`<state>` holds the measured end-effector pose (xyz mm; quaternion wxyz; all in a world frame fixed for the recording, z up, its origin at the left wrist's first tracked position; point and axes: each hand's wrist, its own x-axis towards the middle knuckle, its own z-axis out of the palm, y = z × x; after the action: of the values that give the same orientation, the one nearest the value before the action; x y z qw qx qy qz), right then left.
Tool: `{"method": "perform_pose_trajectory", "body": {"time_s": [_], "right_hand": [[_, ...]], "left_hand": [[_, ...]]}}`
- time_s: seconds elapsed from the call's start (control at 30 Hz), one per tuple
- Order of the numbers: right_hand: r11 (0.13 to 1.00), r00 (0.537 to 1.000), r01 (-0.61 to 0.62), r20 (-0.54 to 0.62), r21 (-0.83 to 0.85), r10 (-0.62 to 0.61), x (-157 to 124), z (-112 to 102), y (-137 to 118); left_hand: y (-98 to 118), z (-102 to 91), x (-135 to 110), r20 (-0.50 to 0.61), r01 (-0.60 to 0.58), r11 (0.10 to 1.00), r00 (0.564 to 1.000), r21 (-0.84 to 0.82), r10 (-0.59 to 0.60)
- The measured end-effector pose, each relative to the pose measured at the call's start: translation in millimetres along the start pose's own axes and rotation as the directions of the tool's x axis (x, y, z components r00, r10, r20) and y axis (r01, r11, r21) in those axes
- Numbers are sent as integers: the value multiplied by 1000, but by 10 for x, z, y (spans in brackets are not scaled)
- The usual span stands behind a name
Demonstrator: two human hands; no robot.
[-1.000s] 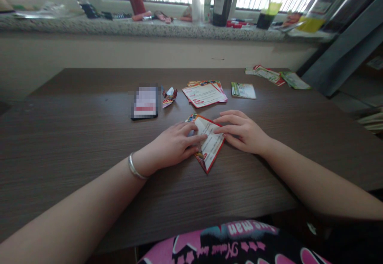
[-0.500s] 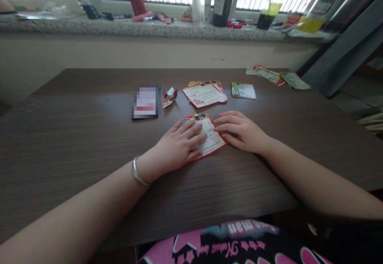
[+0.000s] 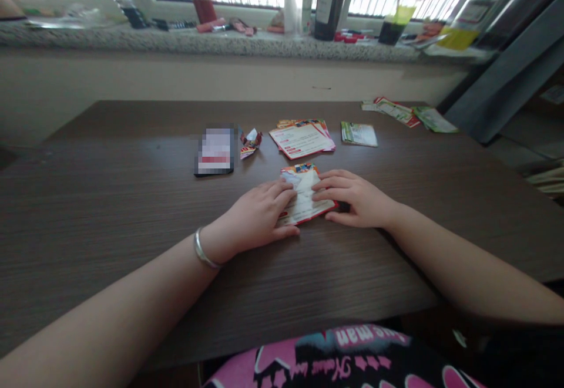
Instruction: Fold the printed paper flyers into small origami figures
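Note:
A red-edged printed paper card point(image 3: 305, 195) lies on the dark wooden table point(image 3: 110, 200) in front of me, its near edge a little raised. My left hand point(image 3: 258, 215), with a silver bangle on the wrist, rests on the card's left side, fingers bent over it. My right hand point(image 3: 352, 197) presses the card's right side with the fingers together and the thumb at the near edge. Both hands grip the same card.
Behind the card lie a stack of red printed cards point(image 3: 302, 137), a green card point(image 3: 359, 134), a crumpled wrapper point(image 3: 249, 142) and a dark phone-like object point(image 3: 214, 151). More leaflets point(image 3: 396, 110) sit at the far right. A cluttered stone windowsill point(image 3: 211, 39) runs along the back.
The card was a folded triangle pointing toward me, then lay opened flat under both hands. Now it is turned more upright and both hands have closed in on its sides.

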<state>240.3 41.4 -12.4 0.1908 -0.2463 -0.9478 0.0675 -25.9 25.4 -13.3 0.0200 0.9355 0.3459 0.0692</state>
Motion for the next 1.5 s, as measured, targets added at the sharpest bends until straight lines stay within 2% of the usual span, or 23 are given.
{"method": "perform_pose_trajectory", "body": {"time_s": [0.13, 0.4, 0.57, 0.7, 0.8, 1.03, 1.2, 1.3, 1.4, 1.5], "right_hand": [[999, 999, 35, 27, -21, -34, 2, 24, 10], [997, 993, 75, 89, -35, -72, 14, 38, -7], [994, 992, 78, 104, -82, -70, 23, 13, -56], [997, 995, 36, 95, -71, -29, 24, -2, -81], [999, 996, -28, 81, -36, 31, 20, -17, -90], [984, 980, -176, 93, 6, 174, 13, -60, -82], [962, 967, -246, 96, 114, 236, 8, -57, -26], [919, 934, -355, 95, 169, 344, -4, -30, 14], [837, 862, -506, 96, 208, 497, -21, 2, 46], [778, 806, -590, 91, 217, 585, -32, 17, 70]], "left_hand": [[-25, 12, 0, 23, -21, 1000, 1000, 2, 21], [-74, 31, 6, 137, -43, 999, 990, -2, 43], [-80, 88, 9, 59, -69, 997, 996, 29, 67], [-63, 78, 21, -36, -97, 994, 995, 41, 98], [-48, 44, 38, -68, -117, 993, 991, 27, 119], [-60, 15, 30, -35, -124, 990, 992, -65, 122], [-64, 48, 11, -33, -141, 989, 990, -41, 140], [-48, 49, 11, -17, -123, 992, 992, -23, 122], [-37, 41, 14, 10, -113, 994, 994, -13, 113], [-33, 33, 15, 49, -99, 995, 994, -10, 99]]}}
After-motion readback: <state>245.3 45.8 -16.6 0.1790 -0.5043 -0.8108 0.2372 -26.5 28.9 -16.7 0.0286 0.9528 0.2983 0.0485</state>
